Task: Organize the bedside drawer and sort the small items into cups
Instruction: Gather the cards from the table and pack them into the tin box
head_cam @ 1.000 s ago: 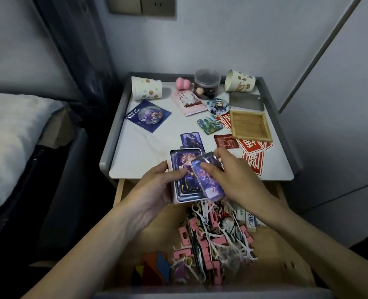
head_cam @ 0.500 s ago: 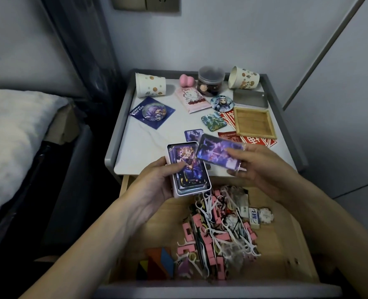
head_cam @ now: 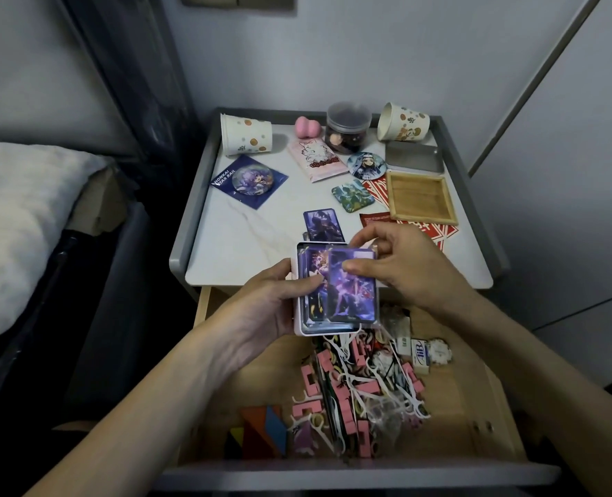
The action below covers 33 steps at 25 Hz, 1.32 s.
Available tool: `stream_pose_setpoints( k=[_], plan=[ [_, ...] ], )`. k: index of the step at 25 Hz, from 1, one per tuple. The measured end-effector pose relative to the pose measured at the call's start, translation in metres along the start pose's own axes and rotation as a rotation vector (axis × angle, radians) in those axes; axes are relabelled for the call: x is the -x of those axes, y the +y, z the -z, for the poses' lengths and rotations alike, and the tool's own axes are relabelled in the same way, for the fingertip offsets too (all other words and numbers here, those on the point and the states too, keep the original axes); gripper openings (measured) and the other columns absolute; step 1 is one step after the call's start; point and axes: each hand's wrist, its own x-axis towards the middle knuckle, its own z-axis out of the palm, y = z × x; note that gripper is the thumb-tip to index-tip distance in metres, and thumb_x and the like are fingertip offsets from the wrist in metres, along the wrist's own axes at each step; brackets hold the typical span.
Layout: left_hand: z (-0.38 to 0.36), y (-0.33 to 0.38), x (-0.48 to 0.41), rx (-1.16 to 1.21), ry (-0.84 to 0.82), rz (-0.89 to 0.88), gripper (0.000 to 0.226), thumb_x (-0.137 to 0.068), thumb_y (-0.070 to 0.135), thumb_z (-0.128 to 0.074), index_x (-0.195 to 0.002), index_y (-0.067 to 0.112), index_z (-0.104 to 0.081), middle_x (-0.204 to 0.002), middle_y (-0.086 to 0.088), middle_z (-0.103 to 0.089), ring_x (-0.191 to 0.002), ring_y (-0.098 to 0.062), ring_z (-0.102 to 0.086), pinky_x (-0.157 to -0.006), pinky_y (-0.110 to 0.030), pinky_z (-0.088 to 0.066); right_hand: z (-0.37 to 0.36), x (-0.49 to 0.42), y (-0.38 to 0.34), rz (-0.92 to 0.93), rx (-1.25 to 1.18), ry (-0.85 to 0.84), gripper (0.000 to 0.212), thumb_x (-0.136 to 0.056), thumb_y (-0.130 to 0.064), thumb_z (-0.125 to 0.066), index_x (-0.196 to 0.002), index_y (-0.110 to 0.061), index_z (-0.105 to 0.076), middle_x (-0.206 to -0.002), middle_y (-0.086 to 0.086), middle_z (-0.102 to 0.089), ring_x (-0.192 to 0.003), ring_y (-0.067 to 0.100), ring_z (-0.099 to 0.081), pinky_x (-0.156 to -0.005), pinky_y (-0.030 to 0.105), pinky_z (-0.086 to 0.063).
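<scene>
My left hand (head_cam: 268, 306) grips the box (head_cam: 329, 331) by its left side, thumb curled over the rim, above the back of the open drawer (head_cam: 476, 407). The card (head_cam: 353, 299) sits over the stack inside, touching it or just above, I cannot tell. It is face up, its long axis running away from me, its top toward the table. It looks light, thin and glossy, so it may bend or slide; the edges are best to hold. My right hand (head_cam: 408, 267) pinches its top edge, thumb on the face.
</scene>
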Motion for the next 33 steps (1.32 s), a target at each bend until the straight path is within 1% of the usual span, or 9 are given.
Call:
stream_pose_setpoints(
  k=[5, 9, 12, 14, 16, 19, 22, 28, 33],
  plan=[
    [-0.004, -0.003, -0.003, 0.007, -0.006, -0.003, 0.039, -0.091, 0.003, -0.061, -0.129, 0.009, -0.057, -0.115, -0.017, -0.07, -0.098, -0.028, -0.07, -0.087, -0.046, -0.058, -0.02, -0.001, 0.001, 0.088, 0.184, 0.181, 0.029, -0.078, -0.028, -0.08, -0.101, -0.021, -0.063, -0.078, -0.006, -0.064, -0.061, 0.001, -0.064, -0.049, 0.013, -0.046],
    [-0.003, -0.005, -0.003, 0.011, -0.003, -0.009, 0.038, -0.09, 0.003, -0.061, -0.128, 0.009, -0.059, -0.115, -0.017, -0.071, -0.096, -0.028, -0.071, -0.082, -0.045, -0.06, -0.03, 0.0, 0.002, 0.113, 0.245, 0.25, 0.033, -0.079, -0.035, -0.079, -0.103, -0.022, -0.062, -0.076, -0.009, -0.062, -0.066, 0.001, -0.062, -0.053, 0.017, -0.05],
    [-0.003, -0.005, -0.003, 0.04, 0.015, -0.022, 0.036, -0.091, 0.003, -0.06, -0.126, 0.007, -0.06, -0.112, -0.017, -0.072, -0.094, -0.028, -0.072, -0.078, -0.043, -0.061, -0.035, 0.0, 0.003, 0.159, 0.31, 0.283, 0.037, -0.082, -0.038, -0.075, -0.113, -0.022, -0.062, -0.093, -0.011, -0.056, -0.079, 0.002, -0.057, -0.06, 0.011, -0.042],
    [-0.002, -0.003, -0.004, 0.074, 0.03, -0.034, 0.036, -0.091, 0.003, -0.06, -0.126, 0.004, -0.061, -0.113, -0.018, -0.071, -0.095, -0.029, -0.071, -0.075, -0.045, -0.061, -0.035, 0.001, 0.004, 0.18, 0.339, 0.251, 0.044, -0.085, -0.04, -0.072, -0.124, -0.025, -0.06, -0.105, -0.008, -0.048, -0.086, 0.003, -0.05, -0.067, 0.011, -0.042],
    [0.0, -0.001, -0.003, 0.093, 0.042, -0.047, 0.036, -0.089, 0.004, -0.061, -0.125, 0.002, -0.061, -0.112, -0.018, -0.071, -0.094, -0.03, -0.071, -0.07, -0.044, -0.061, -0.034, 0.001, 0.005, 0.167, 0.336, 0.198, 0.052, -0.084, -0.043, -0.071, -0.132, -0.031, -0.056, -0.11, -0.007, -0.044, -0.088, 0.005, -0.047, -0.073, 0.018, -0.049],
    [0.002, 0.0, -0.001, 0.065, 0.033, -0.044, 0.035, -0.089, 0.006, -0.062, -0.124, 0.002, -0.062, -0.114, -0.018, -0.071, -0.096, -0.03, -0.071, -0.073, -0.045, -0.061, -0.033, 0.001, 0.006, 0.135, 0.242, 0.161, 0.053, -0.079, -0.04, -0.076, -0.128, -0.036, -0.057, -0.11, -0.009, -0.044, -0.088, 0.006, -0.05, -0.074, 0.027, -0.057],
    [0.002, -0.002, 0.001, 0.055, 0.032, -0.032, 0.034, -0.09, 0.007, -0.062, -0.124, 0.001, -0.061, -0.114, -0.02, -0.07, -0.095, -0.031, -0.071, -0.074, -0.045, -0.061, -0.034, 0.0, 0.008, 0.135, 0.197, 0.149, 0.051, -0.075, -0.038, -0.08, -0.122, -0.036, -0.059, -0.104, -0.014, -0.045, -0.085, 0.005, -0.051, -0.066, 0.023, -0.053],
    [0.002, -0.002, 0.0, 0.062, 0.048, -0.031, 0.036, -0.09, 0.007, -0.062, -0.126, 0.0, -0.06, -0.117, -0.022, -0.068, -0.096, -0.032, -0.071, -0.078, -0.049, -0.06, -0.037, 0.0, 0.012, 0.162, 0.174, 0.174, 0.051, -0.076, -0.038, -0.079, -0.124, -0.034, -0.059, -0.098, -0.019, -0.043, -0.079, -0.001, -0.048, -0.066, 0.023, -0.05],
    [0.001, 0.002, 0.001, 0.09, 0.103, -0.051, 0.037, -0.089, 0.005, -0.062, -0.125, -0.003, -0.059, -0.111, -0.022, -0.07, -0.091, -0.03, -0.072, -0.07, -0.043, -0.061, -0.043, -0.001, 0.014, 0.197, 0.144, 0.134, 0.048, -0.085, -0.041, -0.069, -0.131, -0.036, -0.056, -0.102, -0.017, -0.046, -0.081, 0.001, -0.055, -0.065, 0.017, -0.051]
  ],
)
